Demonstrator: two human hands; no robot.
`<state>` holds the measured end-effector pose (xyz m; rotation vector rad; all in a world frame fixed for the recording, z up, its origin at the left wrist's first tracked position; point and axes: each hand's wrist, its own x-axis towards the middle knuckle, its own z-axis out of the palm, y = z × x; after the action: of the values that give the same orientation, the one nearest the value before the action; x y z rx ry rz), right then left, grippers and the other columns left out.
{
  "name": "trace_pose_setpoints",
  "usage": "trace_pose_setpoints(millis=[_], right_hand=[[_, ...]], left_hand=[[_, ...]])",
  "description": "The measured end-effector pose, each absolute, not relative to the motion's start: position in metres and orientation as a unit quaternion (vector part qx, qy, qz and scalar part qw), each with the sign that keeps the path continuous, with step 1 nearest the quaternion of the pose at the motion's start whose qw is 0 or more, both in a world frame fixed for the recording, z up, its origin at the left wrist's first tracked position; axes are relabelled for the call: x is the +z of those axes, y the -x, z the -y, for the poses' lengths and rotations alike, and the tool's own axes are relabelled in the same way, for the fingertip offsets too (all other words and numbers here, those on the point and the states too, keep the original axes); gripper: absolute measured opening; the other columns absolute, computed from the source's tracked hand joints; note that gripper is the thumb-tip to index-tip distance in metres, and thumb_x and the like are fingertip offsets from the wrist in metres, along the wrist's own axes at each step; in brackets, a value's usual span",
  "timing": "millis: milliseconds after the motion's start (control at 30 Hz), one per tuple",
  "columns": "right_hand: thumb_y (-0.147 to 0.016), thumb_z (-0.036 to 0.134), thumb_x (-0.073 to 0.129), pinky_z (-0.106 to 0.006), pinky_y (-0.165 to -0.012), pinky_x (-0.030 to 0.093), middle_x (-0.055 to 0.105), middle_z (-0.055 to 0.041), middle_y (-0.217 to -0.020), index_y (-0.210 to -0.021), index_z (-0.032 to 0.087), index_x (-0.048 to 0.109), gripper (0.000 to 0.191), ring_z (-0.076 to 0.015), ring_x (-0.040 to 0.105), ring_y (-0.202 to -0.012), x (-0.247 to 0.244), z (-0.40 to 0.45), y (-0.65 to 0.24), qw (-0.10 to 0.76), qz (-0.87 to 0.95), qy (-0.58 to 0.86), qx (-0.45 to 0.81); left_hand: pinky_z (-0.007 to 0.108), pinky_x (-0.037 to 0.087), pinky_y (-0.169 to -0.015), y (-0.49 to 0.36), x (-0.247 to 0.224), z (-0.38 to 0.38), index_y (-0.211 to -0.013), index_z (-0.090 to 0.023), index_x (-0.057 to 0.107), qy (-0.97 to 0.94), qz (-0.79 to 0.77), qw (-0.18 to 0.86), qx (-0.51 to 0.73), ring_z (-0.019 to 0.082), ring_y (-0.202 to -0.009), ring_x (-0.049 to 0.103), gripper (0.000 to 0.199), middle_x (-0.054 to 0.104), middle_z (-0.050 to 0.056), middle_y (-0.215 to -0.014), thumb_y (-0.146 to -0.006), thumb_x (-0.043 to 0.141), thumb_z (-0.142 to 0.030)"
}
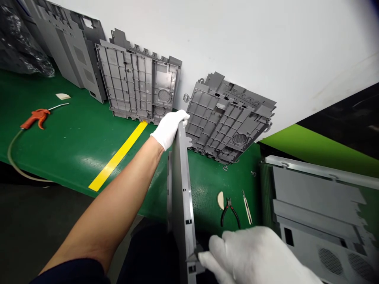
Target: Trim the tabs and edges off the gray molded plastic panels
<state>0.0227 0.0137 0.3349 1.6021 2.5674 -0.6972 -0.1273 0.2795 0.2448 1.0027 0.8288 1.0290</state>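
A grey plastic panel (184, 189) stands on edge in front of me, its narrow side with small slots facing up. My left hand (170, 128), in a white glove, is closed over the far end of this panel. Close to the near end is my right hand (245, 252), also gloved and slightly blurred. Its fingers are pinched together at a small dark pointed piece (194, 256) against the panel's edge; I cannot tell whether this is a tool or part of the panel. Right of the panel lie red-and-black side cutters (229, 213), a slim knife (246, 207) and a cream-coloured wedge (220, 200).
Ribbed grey panels (139, 79) and another stack (227, 118) lean on the white wall along the green table (77, 138). An orange air gun (37, 117) with a hose lies left. More panels (319, 189) stand in a holder at right. Yellow tape (118, 156) crosses the table.
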Motion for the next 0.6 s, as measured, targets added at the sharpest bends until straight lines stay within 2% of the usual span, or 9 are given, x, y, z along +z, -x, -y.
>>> trace_pose_setpoints(millis=[100, 200, 333, 467, 600], right_hand=[[-0.101, 0.051, 0.038, -0.027, -0.041, 0.027, 0.056, 0.0027, -0.053, -0.059, 0.024, 0.045, 0.05, -0.0107, 0.045, -0.041, 0.348, -0.039, -0.028, -0.02, -0.787, -0.549, -0.279], [-0.104, 0.052, 0.024, -0.026, -0.052, 0.035, 0.053, 0.0021, -0.057, -0.066, 0.024, 0.048, 0.052, -0.0125, 0.049, -0.051, 0.353, -0.083, -0.03, -0.052, -0.762, -0.6, -0.24], [-0.104, 0.051, 0.02, -0.028, -0.057, 0.033, 0.061, -0.0001, -0.071, -0.084, 0.023, 0.058, 0.051, -0.0142, 0.052, -0.058, 0.351, -0.159, -0.025, -0.04, -0.796, -0.593, -0.114], [-0.101, 0.06, 0.02, -0.028, -0.057, 0.033, 0.067, -0.0017, -0.074, -0.091, 0.026, 0.064, 0.056, -0.0187, 0.06, -0.066, 0.341, -0.208, -0.017, 0.011, -0.784, -0.616, -0.079], [-0.099, 0.063, 0.018, -0.03, -0.062, 0.038, 0.07, -0.0031, -0.078, -0.095, 0.029, 0.068, 0.061, -0.0221, 0.064, -0.072, 0.335, -0.215, -0.012, 0.049, -0.788, -0.612, -0.047]], left_hand=[[0.026, 0.022, -0.045, 0.128, 0.244, -0.279, -0.055, -0.02, 0.036, -0.46, -0.361, 0.668, 0.46, 0.008, -0.044, 0.029, 0.035, 0.034, -0.006, -0.048, -0.076, 0.061, -0.033], [0.027, 0.024, -0.047, 0.128, 0.245, -0.279, -0.055, -0.02, 0.037, -0.479, -0.358, 0.67, 0.44, 0.009, -0.046, 0.028, 0.037, 0.035, -0.006, -0.05, -0.078, 0.061, -0.037], [0.028, 0.027, -0.049, 0.131, 0.251, -0.283, -0.053, -0.02, 0.039, -0.482, -0.343, 0.707, 0.388, 0.009, -0.047, 0.028, 0.041, 0.034, -0.005, -0.052, -0.079, 0.063, -0.041], [0.026, 0.034, -0.054, 0.137, 0.255, -0.286, -0.055, -0.018, 0.048, -0.465, -0.348, 0.719, 0.383, 0.01, -0.053, 0.037, 0.035, 0.042, -0.003, -0.057, -0.078, 0.066, -0.037], [0.026, 0.035, -0.055, 0.141, 0.256, -0.285, -0.056, -0.017, 0.051, -0.469, -0.36, 0.711, 0.38, 0.011, -0.055, 0.04, 0.032, 0.046, 0.0, -0.06, -0.08, 0.063, -0.034]])
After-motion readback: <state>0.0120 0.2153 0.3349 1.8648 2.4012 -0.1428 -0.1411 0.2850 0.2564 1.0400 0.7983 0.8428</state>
